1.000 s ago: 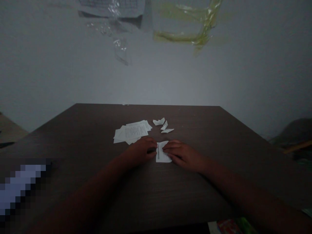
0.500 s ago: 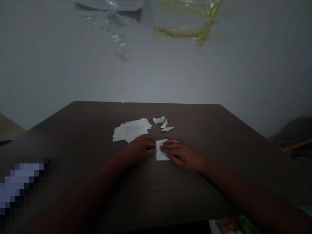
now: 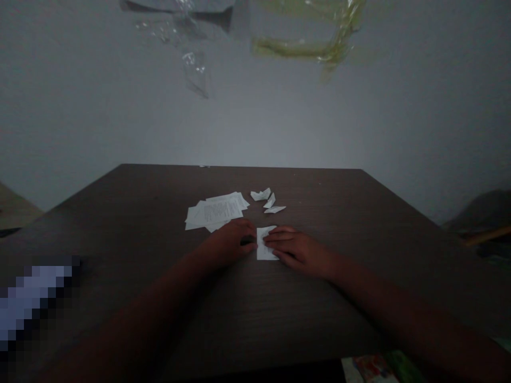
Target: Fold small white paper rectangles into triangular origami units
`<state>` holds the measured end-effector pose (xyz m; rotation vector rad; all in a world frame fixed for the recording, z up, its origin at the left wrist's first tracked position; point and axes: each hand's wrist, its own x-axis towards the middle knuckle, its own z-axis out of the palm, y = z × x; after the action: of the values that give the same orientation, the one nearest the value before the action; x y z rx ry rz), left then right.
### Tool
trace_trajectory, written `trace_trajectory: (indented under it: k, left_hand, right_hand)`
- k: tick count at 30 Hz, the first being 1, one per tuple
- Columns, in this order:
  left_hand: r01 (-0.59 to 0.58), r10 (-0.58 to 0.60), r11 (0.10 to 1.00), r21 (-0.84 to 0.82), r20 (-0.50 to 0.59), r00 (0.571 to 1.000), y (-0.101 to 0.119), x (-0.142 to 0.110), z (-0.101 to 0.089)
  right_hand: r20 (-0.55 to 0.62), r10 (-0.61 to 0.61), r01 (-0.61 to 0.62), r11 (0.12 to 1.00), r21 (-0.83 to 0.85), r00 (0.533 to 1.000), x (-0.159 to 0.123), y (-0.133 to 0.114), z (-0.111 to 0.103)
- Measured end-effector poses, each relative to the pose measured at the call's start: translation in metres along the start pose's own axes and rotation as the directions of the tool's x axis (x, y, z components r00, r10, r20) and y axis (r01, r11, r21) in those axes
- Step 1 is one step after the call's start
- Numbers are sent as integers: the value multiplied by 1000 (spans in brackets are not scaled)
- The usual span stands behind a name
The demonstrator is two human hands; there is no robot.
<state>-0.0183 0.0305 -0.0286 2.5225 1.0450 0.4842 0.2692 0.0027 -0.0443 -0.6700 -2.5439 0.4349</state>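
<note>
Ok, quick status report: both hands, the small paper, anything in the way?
Right hand spread over the small paper. Left hand at its left edge, thumb and fingers apart. Folded paper pieces lie beyond, clear of it.

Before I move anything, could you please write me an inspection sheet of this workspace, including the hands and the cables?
Surface: dark table with fine grain lines, against a wall.
Work things: small paper sheet lying between the hands; three folded paper pieces beyond it; overlapping printed papers to their left.
Clutter: pixelated object at left, cannot be identified.
Left hand: at the sheet's left edge, thumb and fingers apart; contact unclear.
Right hand: fingers spread flat over the sheet's right part.
Cables: nothing seen.
Surroundings: pale wall with yellowish tape and clear tape; dim light.
</note>
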Motion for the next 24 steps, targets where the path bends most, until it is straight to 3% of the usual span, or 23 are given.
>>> trace_trajectory:
  k: [24]
  left_hand:
    - [-51,51,999,8,12,999,-5,-1,0]
  right_hand:
    - [23,18,-18,1000,-12,1000,1,0,0]
